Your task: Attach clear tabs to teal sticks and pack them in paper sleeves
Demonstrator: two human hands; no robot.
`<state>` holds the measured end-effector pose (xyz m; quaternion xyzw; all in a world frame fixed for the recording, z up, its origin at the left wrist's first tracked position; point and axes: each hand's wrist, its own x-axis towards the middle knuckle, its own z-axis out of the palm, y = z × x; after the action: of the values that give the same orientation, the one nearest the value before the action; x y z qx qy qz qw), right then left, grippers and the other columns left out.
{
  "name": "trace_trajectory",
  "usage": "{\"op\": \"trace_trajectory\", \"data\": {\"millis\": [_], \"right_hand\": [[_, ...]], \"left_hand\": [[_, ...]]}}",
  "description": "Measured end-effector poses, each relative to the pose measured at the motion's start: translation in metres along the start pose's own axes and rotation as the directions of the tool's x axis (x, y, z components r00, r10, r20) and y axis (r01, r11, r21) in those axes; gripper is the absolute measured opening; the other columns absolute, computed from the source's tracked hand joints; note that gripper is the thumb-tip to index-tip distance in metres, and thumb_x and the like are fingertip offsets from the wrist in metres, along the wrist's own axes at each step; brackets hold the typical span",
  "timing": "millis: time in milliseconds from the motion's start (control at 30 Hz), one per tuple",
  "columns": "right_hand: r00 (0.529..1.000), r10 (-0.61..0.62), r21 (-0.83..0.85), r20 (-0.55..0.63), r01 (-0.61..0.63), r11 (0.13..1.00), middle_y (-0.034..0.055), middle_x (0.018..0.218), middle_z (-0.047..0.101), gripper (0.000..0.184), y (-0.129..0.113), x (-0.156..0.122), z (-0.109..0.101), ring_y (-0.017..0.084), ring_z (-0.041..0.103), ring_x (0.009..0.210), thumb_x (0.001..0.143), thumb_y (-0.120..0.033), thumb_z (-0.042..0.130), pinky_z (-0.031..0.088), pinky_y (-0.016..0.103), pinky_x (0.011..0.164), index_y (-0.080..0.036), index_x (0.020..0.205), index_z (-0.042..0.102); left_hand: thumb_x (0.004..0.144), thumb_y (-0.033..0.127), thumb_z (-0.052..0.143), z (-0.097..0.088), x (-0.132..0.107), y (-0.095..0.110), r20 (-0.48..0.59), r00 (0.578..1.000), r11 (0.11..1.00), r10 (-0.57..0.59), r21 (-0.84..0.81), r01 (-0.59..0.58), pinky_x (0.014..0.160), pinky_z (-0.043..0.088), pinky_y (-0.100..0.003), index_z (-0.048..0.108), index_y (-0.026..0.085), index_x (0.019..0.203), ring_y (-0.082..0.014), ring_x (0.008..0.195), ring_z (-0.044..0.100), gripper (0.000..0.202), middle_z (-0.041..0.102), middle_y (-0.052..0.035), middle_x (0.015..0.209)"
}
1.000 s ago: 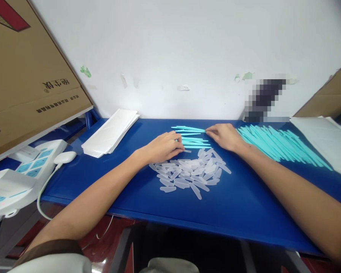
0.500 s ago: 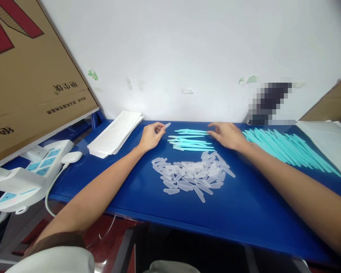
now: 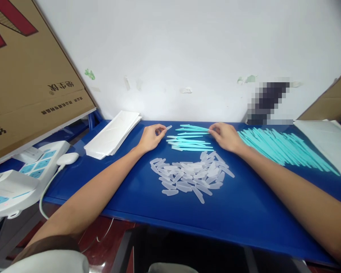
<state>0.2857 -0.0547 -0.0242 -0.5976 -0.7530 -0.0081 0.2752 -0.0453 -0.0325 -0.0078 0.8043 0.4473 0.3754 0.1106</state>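
Observation:
My left hand (image 3: 151, 137) pinches a small clear plastic cap (image 3: 167, 127) at the far side of the blue table (image 3: 130, 189). My right hand (image 3: 226, 136) has its fingertips closed on the end of a thin teal stick (image 3: 194, 127), the topmost of a small row of teal sticks (image 3: 190, 143) lying between my hands. A heap of clear plastic caps (image 3: 190, 174) sits just in front of that row. A large fan of teal sticks (image 3: 284, 149) lies right of my right wrist.
A stack of white sheets (image 3: 113, 134) lies at the back left. A power strip with a white plug (image 3: 31, 167) and a cardboard box (image 3: 25, 76) are at the left. More white sheets (image 3: 326, 140) and another box (image 3: 329, 98) stand at the right, against the white wall.
My left hand lifted from the heap of caps to the far side, now pinching one cap. My right hand has taken hold of the end of the topmost teal stick.

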Motion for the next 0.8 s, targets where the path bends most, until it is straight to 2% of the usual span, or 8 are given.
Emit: {"op": "trace_trajectory", "data": {"millis": [167, 300, 433, 567, 800], "right_hand": [[0.992, -0.023, 0.086, -0.121, 0.033, 0.996, 0.0072, 0.081, 0.066, 0.027, -0.009, -0.008, 0.001, 0.023, 0.059, 0.074, 0.094, -0.039, 0.050, 0.041, 0.034, 0.071, -0.019, 0.096, 0.067], [0.981, 0.010, 0.171, -0.193, 0.024, 0.985, 0.0096, 0.087, 0.070, 0.024, -0.015, -0.010, 0.001, 0.024, 0.063, 0.077, 0.092, -0.038, 0.051, 0.045, 0.037, 0.076, -0.019, 0.095, 0.065], [0.977, -0.001, 0.219, -0.214, 0.050, 0.974, 0.0110, 0.092, 0.072, 0.023, -0.017, -0.009, 0.001, 0.026, 0.065, 0.081, 0.092, -0.038, 0.051, 0.047, 0.038, 0.078, -0.020, 0.094, 0.064], [0.972, -0.003, 0.215, -0.236, 0.056, 0.975, 0.0112, 0.093, 0.071, 0.022, -0.014, -0.009, 0.002, 0.026, 0.066, 0.083, 0.093, -0.039, 0.050, 0.048, 0.039, 0.080, -0.021, 0.094, 0.063], [0.984, -0.013, 0.174, -0.177, 0.044, 0.984, 0.0097, 0.085, 0.069, 0.021, -0.019, -0.010, -0.001, 0.025, 0.063, 0.077, 0.093, -0.037, 0.047, 0.044, 0.037, 0.075, -0.021, 0.093, 0.060]], "left_hand": [[0.092, 0.031, 0.061, 0.000, -0.001, 0.001, -0.003, 1.000, 0.999, 0.019, 0.042, -0.019, 0.074, 0.052, -0.029, 0.077, 0.019, 0.098, -0.0151, 0.072, 0.066, 0.021, 0.078, -0.0050, 0.095], [0.093, 0.030, 0.060, 0.000, 0.000, 0.000, -0.008, 1.000, 0.999, 0.005, 0.049, -0.004, 0.074, 0.052, -0.029, 0.077, 0.018, 0.102, -0.0162, 0.075, 0.067, 0.023, 0.078, -0.0059, 0.095], [0.093, 0.028, 0.059, -0.001, 0.000, -0.001, -0.004, 1.000, 0.998, 0.002, 0.055, -0.002, 0.075, 0.052, -0.030, 0.078, 0.018, 0.105, -0.0173, 0.078, 0.068, 0.024, 0.077, -0.0063, 0.096], [0.092, 0.028, 0.062, -0.001, 0.001, -0.002, -0.019, 0.999, 1.000, -0.027, 0.012, 0.027, 0.077, 0.053, -0.030, 0.078, 0.019, 0.101, -0.0183, 0.081, 0.070, 0.021, 0.079, -0.0057, 0.096], [0.084, 0.026, 0.072, -0.001, 0.002, -0.002, -0.078, 0.993, 0.994, -0.086, -0.076, 0.080, 0.076, 0.054, -0.032, 0.079, 0.017, 0.091, -0.0200, 0.079, 0.072, 0.014, 0.080, -0.0062, 0.089]]}}
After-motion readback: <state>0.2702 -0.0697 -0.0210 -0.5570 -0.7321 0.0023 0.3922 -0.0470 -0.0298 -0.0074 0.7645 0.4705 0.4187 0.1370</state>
